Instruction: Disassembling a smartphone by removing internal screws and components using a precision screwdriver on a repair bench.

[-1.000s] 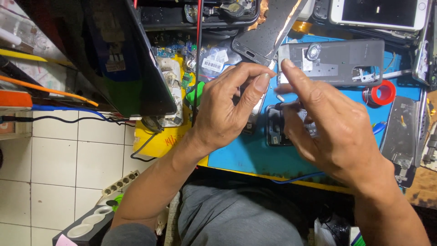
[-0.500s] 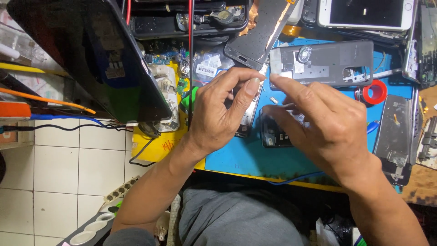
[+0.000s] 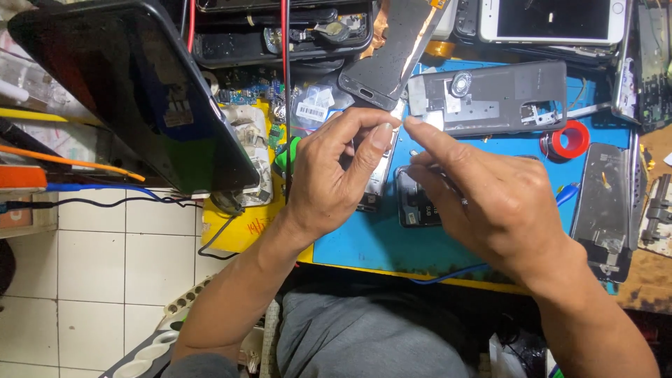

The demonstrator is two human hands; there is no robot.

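My left hand (image 3: pixel 329 182) is shut on a slim dark phone part (image 3: pixel 380 175), pinched upright between thumb and fingers over the blue work mat (image 3: pixel 364 245). My right hand (image 3: pixel 497 210) is close beside it. Its index finger stretches out to the top end of that part, where a small pale strip (image 3: pixel 399 110) shows. A thin metal tool (image 3: pixel 413 168) seems to be pinched under the right fingers. Half hidden under both hands, a dark phone body (image 3: pixel 416 206) lies flat on the mat.
A grey phone back cover (image 3: pixel 504 98), a red tape ring (image 3: pixel 565 140) and a dark screen panel (image 3: pixel 388 56) lie behind the hands. A black slab (image 3: pixel 140 91) leans at left, a red cable (image 3: pixel 285 70) hangs down, and a phone frame (image 3: pixel 605 203) lies at right.
Both hands have drawn closer together around the slim part. The right index fingertip has come up to its top end. The view has shifted slightly.
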